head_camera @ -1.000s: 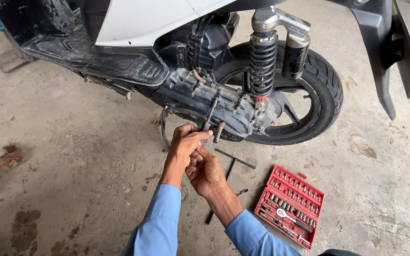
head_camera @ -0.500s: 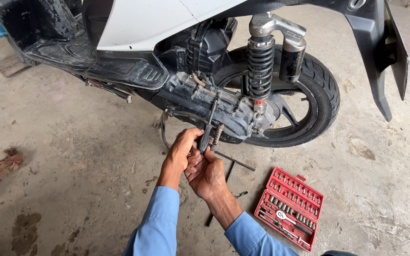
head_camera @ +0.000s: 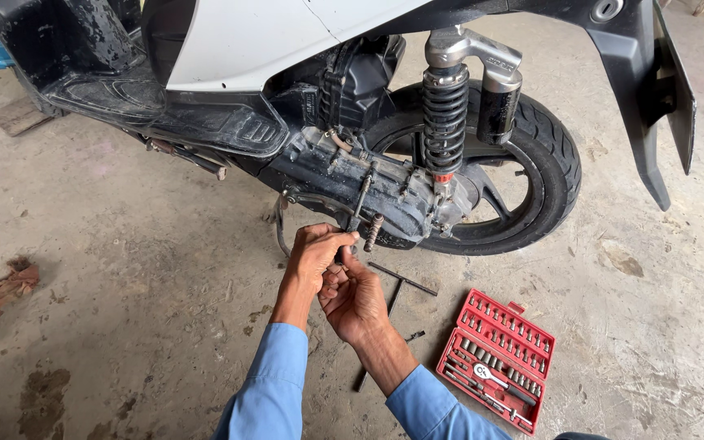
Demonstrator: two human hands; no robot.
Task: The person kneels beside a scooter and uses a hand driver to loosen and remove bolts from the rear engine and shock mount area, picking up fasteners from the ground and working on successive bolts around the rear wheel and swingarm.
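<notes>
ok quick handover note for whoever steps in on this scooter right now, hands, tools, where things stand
Left hand and right hand are together just below the scooter's engine case, closed around a small dark part; what it is cannot be told.
A kick lever hangs down the case, its ribbed peg just above the hands.
T-handle wrench lies on the floor beside the right hand.
Red socket set lies open to the right.
Engine case is still on the scooter.

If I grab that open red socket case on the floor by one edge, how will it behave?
The open red plastic socket case probably feels heavy for its size, since metal sockets fill its rows. Lifted by one edge, the hinged halves may flop and loose pieces could spill. Lying flat, it seems unlikely to roll.
</notes>
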